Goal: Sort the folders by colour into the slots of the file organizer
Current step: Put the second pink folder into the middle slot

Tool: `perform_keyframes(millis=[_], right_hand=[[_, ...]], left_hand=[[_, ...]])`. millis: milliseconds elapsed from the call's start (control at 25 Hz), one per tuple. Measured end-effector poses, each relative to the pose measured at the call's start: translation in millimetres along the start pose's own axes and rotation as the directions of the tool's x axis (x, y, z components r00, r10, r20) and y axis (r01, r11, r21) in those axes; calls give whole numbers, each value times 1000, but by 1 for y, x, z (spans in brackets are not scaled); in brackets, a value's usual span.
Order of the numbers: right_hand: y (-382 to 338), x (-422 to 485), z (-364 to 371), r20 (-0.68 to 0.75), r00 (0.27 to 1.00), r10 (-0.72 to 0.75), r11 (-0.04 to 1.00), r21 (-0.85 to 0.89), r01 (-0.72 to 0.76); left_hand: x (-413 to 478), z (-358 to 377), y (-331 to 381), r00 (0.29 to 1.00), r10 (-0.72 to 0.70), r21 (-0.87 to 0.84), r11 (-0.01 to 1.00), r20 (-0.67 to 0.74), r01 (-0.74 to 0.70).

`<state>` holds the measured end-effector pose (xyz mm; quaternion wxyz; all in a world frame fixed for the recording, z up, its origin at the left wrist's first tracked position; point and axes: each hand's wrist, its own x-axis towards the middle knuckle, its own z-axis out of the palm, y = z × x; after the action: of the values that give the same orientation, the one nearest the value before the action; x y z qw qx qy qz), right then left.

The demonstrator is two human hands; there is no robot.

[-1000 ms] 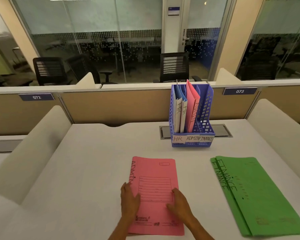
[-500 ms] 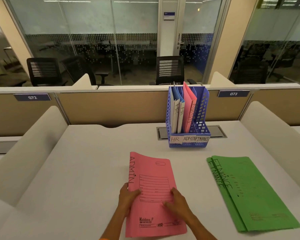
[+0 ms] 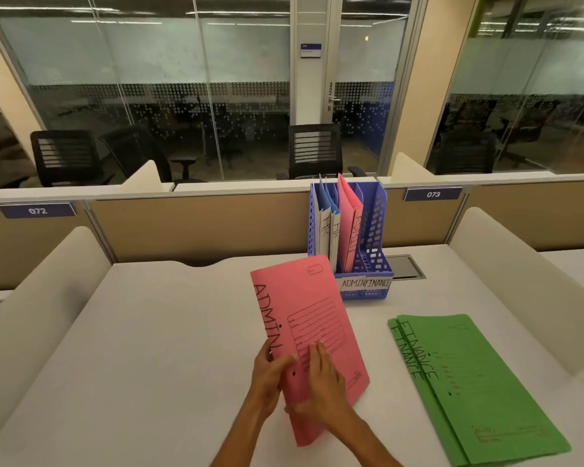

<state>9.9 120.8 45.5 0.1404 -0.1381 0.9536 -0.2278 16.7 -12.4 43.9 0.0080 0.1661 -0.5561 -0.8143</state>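
Nearest the camera, both hands grip a pink folder (image 3: 309,335) marked ADMIN along its spine. The left hand (image 3: 269,375) wraps the spine edge, thumb on the cover and fingers behind. The right hand (image 3: 322,375) lies across the lower cover, fingers spread flat on the printed form box, thumb curled under the bottom edge. The folder is tilted up off the white desk (image 3: 169,348), its far corner leaning away from the camera and overlapping the lower left front of the organizer from this angle; whether they touch cannot be told. Both forearms come in from the bottom edge, close together.

To the right, well apart from the pink folder, two green folders (image 3: 479,389) lie flat on the desk, stacked slightly offset, each lettered FINANCE along the left edge.

Further back stands the blue file organizer (image 3: 375,230), upright, with perforated walls and three slots. The left slot holds two blue folders (image 3: 329,224) with white spines lettered HR. The middle slot holds one pink folder standing on edge (image 3: 349,220), lettered ADMIN. The right slot shows only its divider and wall. Paper labels (image 3: 364,283) on the front read ADMIN and FINANCE; the leftmost label is hidden behind the held folder.

Just behind the organizer's right side a dark cable hatch (image 3: 407,266) is set into the desk. Cream side screens (image 3: 41,291) flank the desk, and a tan partition (image 3: 199,227) runs along the back with number plates 072 (image 3: 37,210) and 073 (image 3: 433,194). Beyond it, black office chairs (image 3: 314,153) stand before glass walls.
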Motion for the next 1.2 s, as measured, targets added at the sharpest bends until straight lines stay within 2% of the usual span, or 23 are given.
perform_keyframes(millis=[240, 320, 440, 640, 800, 920, 1000, 1040, 1120, 1200], right_hand=[[10, -7, -23, -220, 970, 102, 991, 110, -79], [12, -10, -31, -307, 938, 158, 979, 175, -108], [25, -11, -43, -436, 872, 220, 958, 265, -109], [60, -17, -63, -545, 813, 205, 966, 246, -78], [71, -16, -87, -618, 756, 217, 961, 270, -55], [77, -17, -98, -693, 680, 241, 954, 299, -33], [85, -21, -101, -727, 640, 249, 947, 320, -5], [92, -23, -103, -748, 617, 245, 948, 317, 8], [103, -24, -107, -785, 569, 245, 947, 319, 33], [109, -20, -116, -807, 535, 248, 939, 337, 72]], left_hand=[[3, 47, 8, 976, 21, -13, 1000, 216, -18], [2, 64, 5, 958, 5, 3, 1000, 288, -6], [0, 86, 1, 947, -39, 38, 999, 318, 28], [4, 110, -1, 894, -31, 70, 998, 446, 0], [11, 126, -1, 883, -36, 62, 998, 468, 7], [18, 120, -12, 922, 33, 177, 978, 387, -109], [22, 101, -28, 966, 82, 431, 883, 245, -184], [24, 89, -39, 975, 107, 579, 789, 195, -203], [30, 63, -66, 981, 76, 833, 519, 177, -191], [34, 43, -89, 987, -1, 967, 200, 163, -160]])
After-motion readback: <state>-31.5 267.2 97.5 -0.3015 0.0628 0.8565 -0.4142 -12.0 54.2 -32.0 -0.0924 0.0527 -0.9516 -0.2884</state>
